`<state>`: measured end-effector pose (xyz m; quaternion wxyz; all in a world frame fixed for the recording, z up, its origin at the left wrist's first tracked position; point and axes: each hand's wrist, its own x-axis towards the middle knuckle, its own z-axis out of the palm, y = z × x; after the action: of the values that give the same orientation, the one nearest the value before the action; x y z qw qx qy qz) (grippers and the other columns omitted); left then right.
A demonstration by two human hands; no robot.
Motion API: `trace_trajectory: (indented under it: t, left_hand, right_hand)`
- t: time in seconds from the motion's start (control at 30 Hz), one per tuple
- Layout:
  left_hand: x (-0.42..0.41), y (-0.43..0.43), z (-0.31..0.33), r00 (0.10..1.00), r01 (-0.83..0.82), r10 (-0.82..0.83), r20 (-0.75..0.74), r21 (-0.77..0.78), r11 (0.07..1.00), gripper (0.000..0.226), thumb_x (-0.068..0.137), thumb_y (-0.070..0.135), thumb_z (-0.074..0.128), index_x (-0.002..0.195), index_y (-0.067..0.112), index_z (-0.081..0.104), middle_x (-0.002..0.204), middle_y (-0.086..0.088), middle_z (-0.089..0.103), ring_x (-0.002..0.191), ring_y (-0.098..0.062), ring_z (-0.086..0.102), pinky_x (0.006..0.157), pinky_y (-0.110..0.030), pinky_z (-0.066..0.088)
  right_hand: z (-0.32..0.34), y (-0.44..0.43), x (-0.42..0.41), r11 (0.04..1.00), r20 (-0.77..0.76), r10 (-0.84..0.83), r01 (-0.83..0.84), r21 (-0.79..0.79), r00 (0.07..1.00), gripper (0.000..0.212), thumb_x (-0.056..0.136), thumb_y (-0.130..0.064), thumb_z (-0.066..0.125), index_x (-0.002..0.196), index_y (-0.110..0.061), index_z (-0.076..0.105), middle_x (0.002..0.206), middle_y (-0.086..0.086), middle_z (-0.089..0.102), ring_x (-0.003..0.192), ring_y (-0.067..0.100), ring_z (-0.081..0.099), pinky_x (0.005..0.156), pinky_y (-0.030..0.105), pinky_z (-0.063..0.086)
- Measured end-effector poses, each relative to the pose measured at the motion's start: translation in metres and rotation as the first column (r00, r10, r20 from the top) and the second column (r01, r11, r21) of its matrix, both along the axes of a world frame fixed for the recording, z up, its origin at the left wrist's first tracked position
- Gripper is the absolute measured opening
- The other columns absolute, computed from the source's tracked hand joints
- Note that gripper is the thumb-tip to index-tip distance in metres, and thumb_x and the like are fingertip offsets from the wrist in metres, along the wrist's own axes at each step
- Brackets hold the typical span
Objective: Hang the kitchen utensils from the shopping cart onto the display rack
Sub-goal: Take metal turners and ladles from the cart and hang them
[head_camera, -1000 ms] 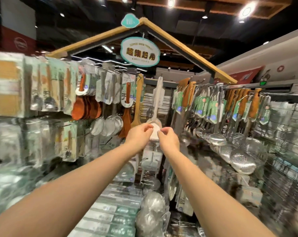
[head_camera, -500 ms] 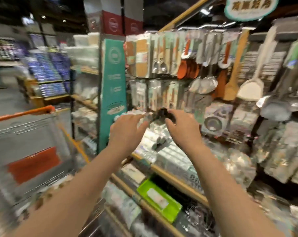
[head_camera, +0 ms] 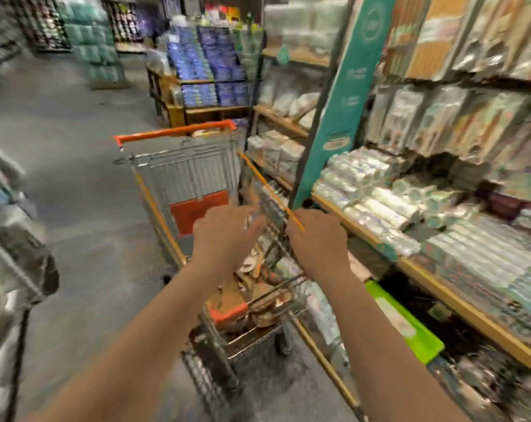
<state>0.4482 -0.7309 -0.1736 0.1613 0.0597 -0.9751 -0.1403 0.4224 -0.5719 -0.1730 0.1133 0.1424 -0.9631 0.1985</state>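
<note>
Head view, heavily blurred. At centre, stretching toward 12 o'clock: silver wire shopping cart with orange handle bar [head_camera: 182,175], parked on grey concrete floor [head_camera: 75,184]. Heaped in its near end, toward 6 o'clock: wooden-handled kitchen utensils [head_camera: 258,296], none lifted. Above that heap, left hand [head_camera: 224,236], fingers [head_camera: 249,226] stretched loosely forward, holding nothing. Just beside it at 3 o'clock, right hand [head_camera: 319,242] at the cart's right rim; fingers hidden behind knuckles, grip impossible to tell. At 3 o'clock, wooden-edged store shelf [head_camera: 459,304] stacked with wrapped packs; beneath it, bright green plastic tray [head_camera: 407,324]. At 1 o'clock, tall teal sign panel [head_camera: 346,95].
</note>
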Motion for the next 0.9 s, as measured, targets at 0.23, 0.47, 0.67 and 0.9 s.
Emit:
trace_trajectory:
  t: [0.23,0.47,0.67,0.9]
  left_hand:
    - [-0.048,-0.082,-0.043,0.990,-0.029,0.020,0.137,0.067,0.997,0.048,0.095,0.050,0.034,0.133,0.024,0.048,0.134,-0.003,0.053,0.125,-0.027,0.045,0.099,-0.046,0.041]
    - [-0.151,-0.115,-0.122,0.935,-0.107,0.067,0.349,0.096,0.990,0.050,0.096,0.050,0.033,0.137,0.023,0.043,0.137,-0.004,0.050,0.129,-0.028,0.040,0.103,-0.047,0.038]
    - [-0.235,-0.119,-0.205,0.828,-0.213,0.121,0.548,0.107,0.971,0.051,0.096,0.048,0.033,0.139,0.020,0.038,0.134,-0.012,0.049,0.122,-0.033,0.045,0.093,-0.044,0.042]
    - [-0.267,-0.104,-0.298,0.685,-0.284,0.073,0.725,0.173,0.943,0.049,0.098,0.037,0.037,0.140,0.013,0.035,0.133,-0.017,0.048,0.119,-0.033,0.048,0.090,-0.039,0.043]
  right_hand:
    - [-0.062,-0.079,-0.055,0.998,0.152,-0.015,0.025,-0.061,0.988,0.038,0.098,-0.034,0.040,0.131,-0.022,0.053,0.134,0.000,0.054,0.127,0.022,0.044,0.107,0.039,0.033]
    - [-0.140,-0.123,-0.171,0.999,0.301,0.037,-0.033,-0.018,0.953,0.036,0.095,-0.034,0.043,0.125,-0.020,0.058,0.123,0.003,0.062,0.111,0.026,0.055,0.092,0.044,0.047]
    - [-0.228,-0.137,-0.260,0.990,0.567,0.048,-0.114,0.082,0.823,0.039,0.096,-0.037,0.040,0.128,-0.020,0.055,0.124,0.008,0.061,0.110,0.030,0.057,0.092,0.039,0.047]
    - [-0.307,-0.121,-0.299,0.999,0.755,-0.049,0.031,0.037,0.654,0.034,0.096,-0.031,0.045,0.124,-0.016,0.057,0.119,0.012,0.063,0.108,0.030,0.058,0.081,0.029,0.042]
